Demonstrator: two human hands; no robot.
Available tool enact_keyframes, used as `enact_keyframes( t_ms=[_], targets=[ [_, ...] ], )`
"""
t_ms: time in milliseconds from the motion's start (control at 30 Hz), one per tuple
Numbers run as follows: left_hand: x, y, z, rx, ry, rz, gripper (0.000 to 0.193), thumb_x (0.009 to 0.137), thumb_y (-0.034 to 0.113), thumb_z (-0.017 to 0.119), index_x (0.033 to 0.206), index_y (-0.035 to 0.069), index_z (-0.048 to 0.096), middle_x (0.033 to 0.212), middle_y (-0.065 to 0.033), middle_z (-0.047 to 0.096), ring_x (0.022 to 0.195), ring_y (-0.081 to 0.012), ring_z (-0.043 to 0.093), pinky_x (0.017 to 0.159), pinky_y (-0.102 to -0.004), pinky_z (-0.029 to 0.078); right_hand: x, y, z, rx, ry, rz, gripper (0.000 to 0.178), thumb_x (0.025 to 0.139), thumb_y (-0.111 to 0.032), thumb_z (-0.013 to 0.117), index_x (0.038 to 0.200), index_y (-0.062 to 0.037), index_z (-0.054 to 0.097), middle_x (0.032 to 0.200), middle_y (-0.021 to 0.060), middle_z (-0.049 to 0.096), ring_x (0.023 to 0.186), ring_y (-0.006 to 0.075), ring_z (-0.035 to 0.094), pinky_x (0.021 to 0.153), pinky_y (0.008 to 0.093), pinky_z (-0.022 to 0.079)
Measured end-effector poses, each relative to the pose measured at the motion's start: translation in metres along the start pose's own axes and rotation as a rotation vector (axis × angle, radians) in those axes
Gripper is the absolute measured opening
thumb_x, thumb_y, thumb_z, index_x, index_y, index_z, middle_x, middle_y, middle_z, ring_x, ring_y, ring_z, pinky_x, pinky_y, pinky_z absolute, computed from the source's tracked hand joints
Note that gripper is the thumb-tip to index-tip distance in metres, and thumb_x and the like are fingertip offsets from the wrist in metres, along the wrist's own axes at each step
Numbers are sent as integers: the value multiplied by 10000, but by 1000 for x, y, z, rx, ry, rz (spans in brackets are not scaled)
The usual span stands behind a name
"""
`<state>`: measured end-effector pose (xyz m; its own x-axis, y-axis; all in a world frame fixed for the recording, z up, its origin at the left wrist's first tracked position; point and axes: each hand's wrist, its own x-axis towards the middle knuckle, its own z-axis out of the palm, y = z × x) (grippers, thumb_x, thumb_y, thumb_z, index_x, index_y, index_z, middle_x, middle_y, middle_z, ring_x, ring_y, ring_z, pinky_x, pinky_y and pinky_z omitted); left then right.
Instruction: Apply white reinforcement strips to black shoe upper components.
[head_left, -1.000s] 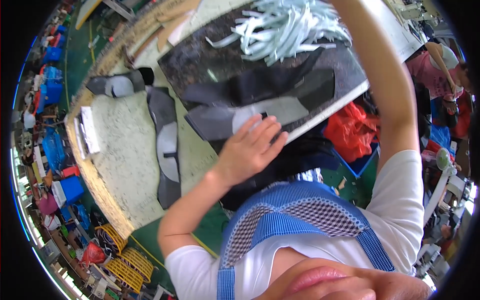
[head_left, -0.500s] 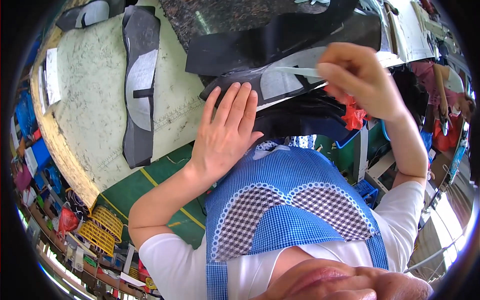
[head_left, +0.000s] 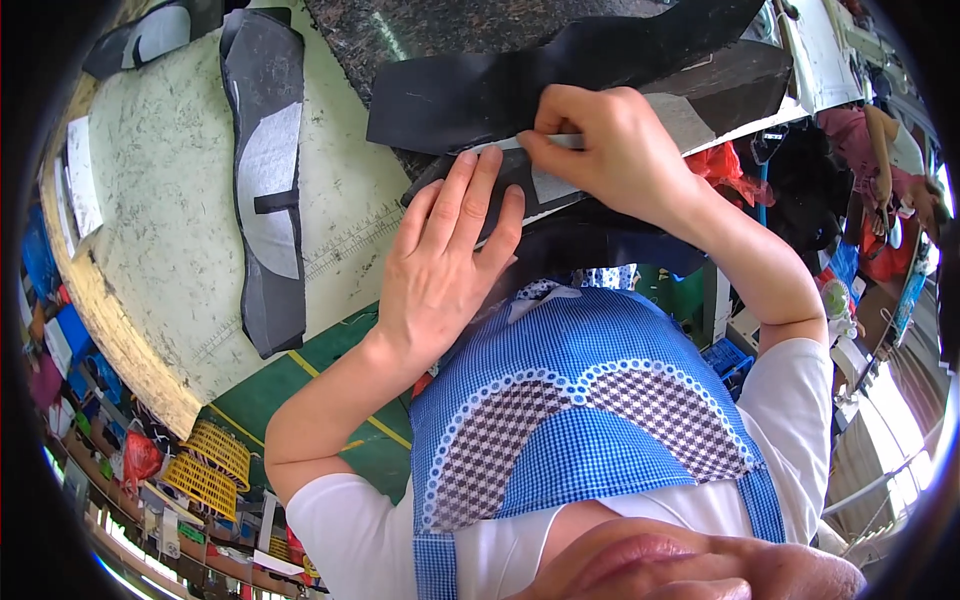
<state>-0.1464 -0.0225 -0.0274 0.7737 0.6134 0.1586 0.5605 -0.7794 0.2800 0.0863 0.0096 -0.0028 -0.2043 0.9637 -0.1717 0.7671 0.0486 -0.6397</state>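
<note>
My left hand [head_left: 445, 245] lies with its fingers stretched over the near end of a dark flat piece [head_left: 515, 178] that bears a light grey patch. My right hand [head_left: 610, 145] is closed in a pinch on a thin pale strip [head_left: 508, 143], just beyond the left fingertips. That strip runs along the dark piece's far edge; its other end is hidden by the fingers. Right behind it lies a long curved black piece [head_left: 450, 98]. My right hand and forearm cover part of the grey patch.
Another dark piece [head_left: 268, 315] with a grey patch lies on the pale, ruled work board [head_left: 345, 180] at left; a similar one [head_left: 160, 35] sits farther back. Black material hangs at the near edge beside a red plastic bag [head_left: 725, 170]. Yellow baskets [head_left: 205, 470] stand lower left. Another person [head_left: 880, 160] is at far right.
My right hand has moved left and slightly down with the pale strip, from above the dark piece to beside my left fingertips. My left hand has shifted slightly, its fingers spreading.
</note>
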Motion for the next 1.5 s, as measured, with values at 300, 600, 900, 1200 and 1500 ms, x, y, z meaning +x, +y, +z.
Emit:
enact_keyframes(
  t_ms=[300, 600, 900, 1200, 1500],
  targets=[
    [21, 0, -5, 106, -27, -6, 799, 757, 391, 802, 1436, 50, 553, 1373, -96, 563, 1288, -239, 511, 1011, -389, 448, -15, 28, -53, 1, 24, 86, 171, 864, -208, 765, 917, -46, 778, 806, 138, 735, 747, 287, 729, 700, 386, 564],
    [77, 44, -4, 269, -163, 165, 604, 863, 280, 712, 1338, -71, 587, 1435, -197, 531, 1316, -318, 529, 1144, -417, 428, -14, 42, -71, -546, 61, -15, 328, 882, -406, 767, 891, -82, 715, 749, 98, 730, 742, 289, 740, 647, 373, 579],
    [111, 46, -2, 453, -176, 248, 409, 928, 217, 584, 1261, 10, 699, 1370, -141, 615, 1152, -266, 569, 1010, -343, 438, -21, 71, -64, -419, 183, 6, 230, 925, -263, 753, 979, -44, 705, 832, 118, 707, 703, 242, 716, 628, 330, 546],
    [110, 38, -3, 369, -187, 284, 462, 860, 117, 609, 1287, -56, 636, 1236, -144, 602, 1197, -248, 568, 1064, -333, 484, -32, 88, -73, 31, 208, 75, 219, 944, -259, 741, 969, -44, 709, 792, 82, 682, 623, 202, 620, 594, 313, 502],
    [129, 35, 7, 422, -136, 296, 310, 888, 181, 646, 1148, 27, 715, 1149, -72, 595, 1079, -203, 531, 929, -291, 441, -38, 112, -70, -1, 373, -79, 199, 913, -255, 762, 937, -64, 711, 706, 71, 650, 604, 206, 626, 597, 327, 520]
  ],
)
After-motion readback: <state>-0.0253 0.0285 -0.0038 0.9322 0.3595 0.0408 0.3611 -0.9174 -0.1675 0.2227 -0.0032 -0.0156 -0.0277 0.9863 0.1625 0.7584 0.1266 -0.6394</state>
